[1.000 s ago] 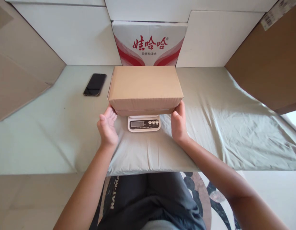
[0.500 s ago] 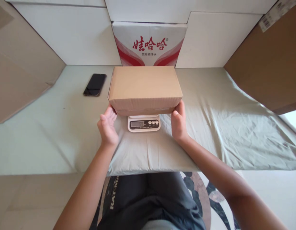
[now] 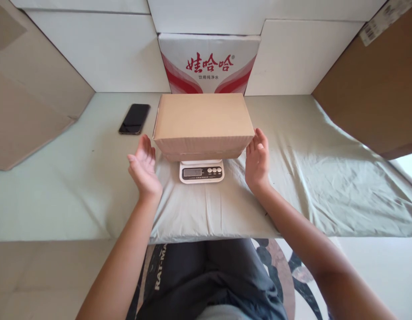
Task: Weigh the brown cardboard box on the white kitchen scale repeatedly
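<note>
A closed brown cardboard box [image 3: 204, 118] rests on a small white digital scale [image 3: 201, 179], covering its weighing platform. Only the scale's front shows, with a grey display and several round buttons; the reading is too faint to make out. To the left of the box is my left hand [image 3: 145, 166], open, palm turned inward, a small gap from the cardboard. My right hand [image 3: 257, 160] is open beside the box's right front corner, its fingers close to the side; whether they touch it I cannot tell.
A black smartphone [image 3: 135, 119] lies on the pale green cloth [image 3: 75, 186] left of the box. Behind stands a white carton [image 3: 209, 55] with red lettering, between white panels [image 3: 292, 55]. Large brown cardboard pieces [image 3: 32, 89] flank both sides.
Both hands have moved outward from the lower sides of the box and loosened. The box stays in place on the scale.
</note>
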`<action>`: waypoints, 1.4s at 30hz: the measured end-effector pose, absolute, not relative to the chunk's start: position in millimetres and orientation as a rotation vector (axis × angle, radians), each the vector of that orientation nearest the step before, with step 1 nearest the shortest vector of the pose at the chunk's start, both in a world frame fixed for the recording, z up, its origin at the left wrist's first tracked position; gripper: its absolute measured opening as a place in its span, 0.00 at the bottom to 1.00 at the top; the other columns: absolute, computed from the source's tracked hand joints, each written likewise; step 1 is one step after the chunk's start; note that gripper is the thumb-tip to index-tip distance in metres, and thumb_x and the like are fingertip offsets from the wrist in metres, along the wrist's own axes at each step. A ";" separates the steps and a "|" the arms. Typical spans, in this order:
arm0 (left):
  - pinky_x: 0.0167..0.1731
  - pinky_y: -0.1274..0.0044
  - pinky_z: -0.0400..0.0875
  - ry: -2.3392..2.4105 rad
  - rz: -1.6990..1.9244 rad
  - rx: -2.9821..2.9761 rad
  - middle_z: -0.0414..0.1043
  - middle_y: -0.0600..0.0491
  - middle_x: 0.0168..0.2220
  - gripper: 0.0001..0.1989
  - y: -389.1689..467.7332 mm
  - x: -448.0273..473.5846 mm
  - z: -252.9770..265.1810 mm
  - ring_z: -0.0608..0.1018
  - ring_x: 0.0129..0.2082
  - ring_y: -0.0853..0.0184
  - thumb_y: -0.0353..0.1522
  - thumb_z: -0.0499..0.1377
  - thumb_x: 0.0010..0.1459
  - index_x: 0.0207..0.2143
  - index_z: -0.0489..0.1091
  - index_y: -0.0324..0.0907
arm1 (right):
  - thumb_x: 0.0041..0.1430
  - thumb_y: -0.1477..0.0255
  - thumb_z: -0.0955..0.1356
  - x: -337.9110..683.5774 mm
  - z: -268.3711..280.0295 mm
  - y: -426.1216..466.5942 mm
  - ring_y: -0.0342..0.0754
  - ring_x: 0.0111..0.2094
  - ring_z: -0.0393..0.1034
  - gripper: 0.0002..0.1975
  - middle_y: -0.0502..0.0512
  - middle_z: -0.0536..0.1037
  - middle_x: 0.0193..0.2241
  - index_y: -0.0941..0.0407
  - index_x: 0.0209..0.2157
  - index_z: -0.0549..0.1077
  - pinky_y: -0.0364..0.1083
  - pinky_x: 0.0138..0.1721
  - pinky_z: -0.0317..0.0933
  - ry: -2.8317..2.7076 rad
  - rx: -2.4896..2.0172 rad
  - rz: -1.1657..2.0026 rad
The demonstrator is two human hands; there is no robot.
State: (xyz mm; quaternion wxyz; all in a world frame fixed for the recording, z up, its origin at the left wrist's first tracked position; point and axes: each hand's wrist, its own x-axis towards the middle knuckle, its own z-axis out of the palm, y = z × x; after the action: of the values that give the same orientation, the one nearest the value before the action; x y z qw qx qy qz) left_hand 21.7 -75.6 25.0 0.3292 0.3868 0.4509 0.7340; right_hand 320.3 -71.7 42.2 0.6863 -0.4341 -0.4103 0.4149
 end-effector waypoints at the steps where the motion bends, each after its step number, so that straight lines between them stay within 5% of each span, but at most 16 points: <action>1: 0.83 0.56 0.62 1.178 1.925 0.997 0.71 0.41 0.79 0.44 -73.5 21.8 24.2 0.68 0.83 0.48 0.68 0.53 0.71 0.67 0.81 0.47 | 0.62 0.40 0.71 320.5 40.9 -70.7 0.61 0.86 0.56 0.36 0.52 0.68 0.80 0.40 0.66 0.71 0.70 0.90 0.46 -0.913 -0.977 0.934; 42: 0.80 0.56 0.67 1.220 1.835 1.034 0.71 0.42 0.79 0.47 -40.6 -11.2 1.0 0.65 0.84 0.48 0.71 0.47 0.70 0.67 0.82 0.51 | 0.60 0.39 0.70 354.8 3.7 -29.0 0.61 0.81 0.67 0.30 0.60 0.80 0.68 0.45 0.52 0.78 0.70 0.87 0.54 -0.623 -1.010 0.994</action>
State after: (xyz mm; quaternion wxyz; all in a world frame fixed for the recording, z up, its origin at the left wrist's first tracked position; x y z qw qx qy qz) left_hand -11.2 -40.6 1.0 0.3465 0.3985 0.4702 0.7071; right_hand 354.8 -29.0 3.7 0.7150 -0.4562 -0.2811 0.4490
